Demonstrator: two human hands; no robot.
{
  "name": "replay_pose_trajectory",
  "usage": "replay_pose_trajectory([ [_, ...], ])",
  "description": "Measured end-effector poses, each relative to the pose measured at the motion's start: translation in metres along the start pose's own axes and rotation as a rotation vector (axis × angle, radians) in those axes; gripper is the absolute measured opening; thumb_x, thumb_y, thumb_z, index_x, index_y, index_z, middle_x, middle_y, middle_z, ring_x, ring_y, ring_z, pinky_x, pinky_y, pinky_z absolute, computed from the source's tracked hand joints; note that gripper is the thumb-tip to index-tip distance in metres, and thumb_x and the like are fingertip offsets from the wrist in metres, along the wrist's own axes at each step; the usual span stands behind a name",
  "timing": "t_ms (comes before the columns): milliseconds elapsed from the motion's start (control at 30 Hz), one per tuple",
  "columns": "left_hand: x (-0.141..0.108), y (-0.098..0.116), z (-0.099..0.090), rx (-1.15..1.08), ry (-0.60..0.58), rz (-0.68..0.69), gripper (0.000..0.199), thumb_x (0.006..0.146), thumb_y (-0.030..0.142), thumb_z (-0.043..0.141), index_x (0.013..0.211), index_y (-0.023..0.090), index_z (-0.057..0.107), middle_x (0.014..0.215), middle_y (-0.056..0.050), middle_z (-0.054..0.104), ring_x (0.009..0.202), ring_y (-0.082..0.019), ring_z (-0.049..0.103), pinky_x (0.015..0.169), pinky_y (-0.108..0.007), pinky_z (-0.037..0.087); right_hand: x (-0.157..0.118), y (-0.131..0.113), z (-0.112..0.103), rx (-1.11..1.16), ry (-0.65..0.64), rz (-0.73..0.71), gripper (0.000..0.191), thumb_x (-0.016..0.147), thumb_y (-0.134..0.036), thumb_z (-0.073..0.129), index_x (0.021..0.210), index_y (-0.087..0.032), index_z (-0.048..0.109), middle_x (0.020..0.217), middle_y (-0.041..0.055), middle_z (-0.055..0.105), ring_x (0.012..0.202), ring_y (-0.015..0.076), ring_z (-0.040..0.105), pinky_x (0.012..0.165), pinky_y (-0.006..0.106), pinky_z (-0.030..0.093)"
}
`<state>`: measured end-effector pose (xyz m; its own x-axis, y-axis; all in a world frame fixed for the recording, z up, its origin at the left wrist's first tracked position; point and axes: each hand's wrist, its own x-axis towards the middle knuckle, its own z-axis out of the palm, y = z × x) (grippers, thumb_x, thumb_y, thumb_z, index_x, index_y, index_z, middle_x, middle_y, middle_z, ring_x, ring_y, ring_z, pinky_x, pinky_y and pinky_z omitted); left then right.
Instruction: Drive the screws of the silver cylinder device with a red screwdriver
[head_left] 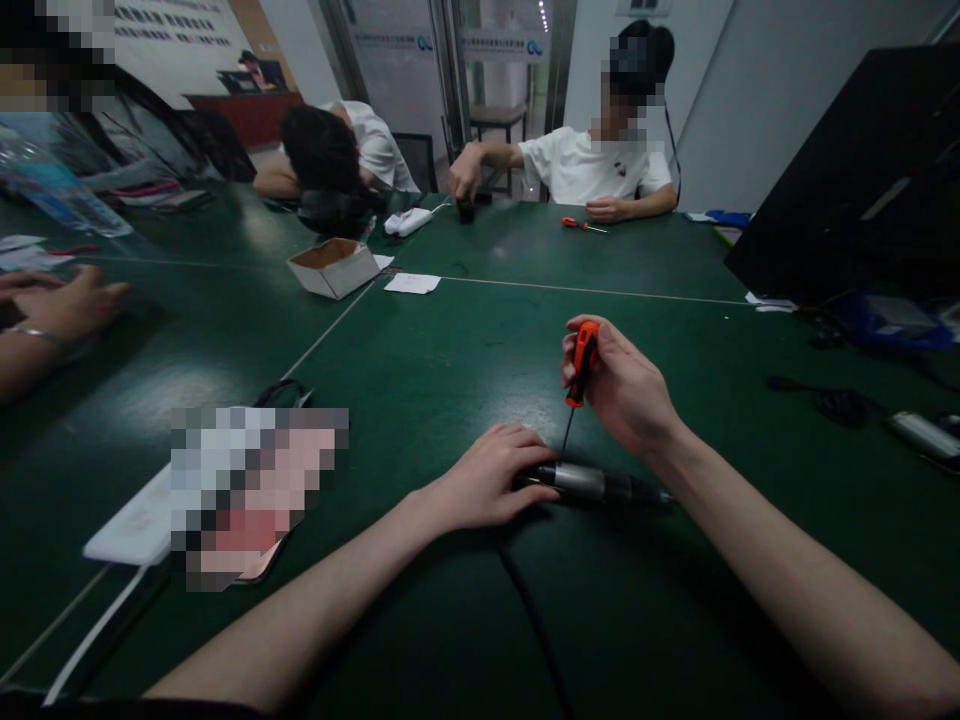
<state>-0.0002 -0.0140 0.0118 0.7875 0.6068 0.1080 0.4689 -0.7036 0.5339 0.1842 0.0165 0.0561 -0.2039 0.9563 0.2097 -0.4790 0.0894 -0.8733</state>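
My right hand is closed around the orange and black handle of a screwdriver. The thin shaft points down, its tip at the near end of the silver section of a dark cylindrical tool. That tool looks like a corded electric screwdriver and lies on its side on the green table. My left hand wraps over its left end and presses it to the table. A black cord runs from under my left hand toward me. Whether the tip sits in a screw is too small to tell.
A white power strip and a pink phone-like item lie left. Beyond stand an open box and a paper slip. Another orange screwdriver lies near a person across the table. Another person's hands are at left; a black monitor-like panel leans right.
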Motion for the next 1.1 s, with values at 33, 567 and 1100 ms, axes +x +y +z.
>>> replay_pose_trajectory([
  [33, -0.0001, 0.0002, 0.0002, -0.011, 0.003, -0.009, 0.034, 0.092, 0.042, 0.059, 0.114, 0.017, 0.063, 0.107, -0.008, 0.064, 0.101, -0.025, 0.057, 0.088, -0.036, 0.040, -0.0005, 0.0002, 0.0006, 0.001, -0.003, 0.005, 0.027, 0.090, -0.048, 0.057, 0.097, -0.022, 0.058, 0.083, -0.0017, 0.053, 0.063, 0.0088, 0.051, 0.060, 0.023, 0.043],
  [567, 0.0015, 0.0006, 0.0015, -0.042, 0.013, -0.063, 0.034, 0.088, 0.042, 0.065, 0.111, 0.017, 0.065, 0.105, -0.008, 0.066, 0.100, -0.024, 0.058, 0.087, -0.035, 0.041, -0.0002, 0.0013, -0.0007, -0.098, -0.022, -0.060, 0.028, 0.088, -0.045, 0.062, 0.100, -0.027, 0.045, 0.080, -0.0049, 0.059, 0.061, 0.0099, 0.052, 0.055, 0.022, 0.042],
  [1100, 0.0020, 0.0033, 0.0008, -0.068, 0.017, -0.086, 0.032, 0.089, 0.040, 0.063, 0.111, 0.016, 0.065, 0.106, -0.008, 0.067, 0.102, -0.025, 0.058, 0.088, -0.037, 0.041, -0.0023, -0.0051, -0.0009, -0.136, -0.002, -0.084, 0.019, 0.091, -0.037, 0.052, 0.095, -0.020, 0.057, 0.083, 0.0015, 0.060, 0.072, 0.0133, 0.056, 0.071, 0.028, 0.046],
])
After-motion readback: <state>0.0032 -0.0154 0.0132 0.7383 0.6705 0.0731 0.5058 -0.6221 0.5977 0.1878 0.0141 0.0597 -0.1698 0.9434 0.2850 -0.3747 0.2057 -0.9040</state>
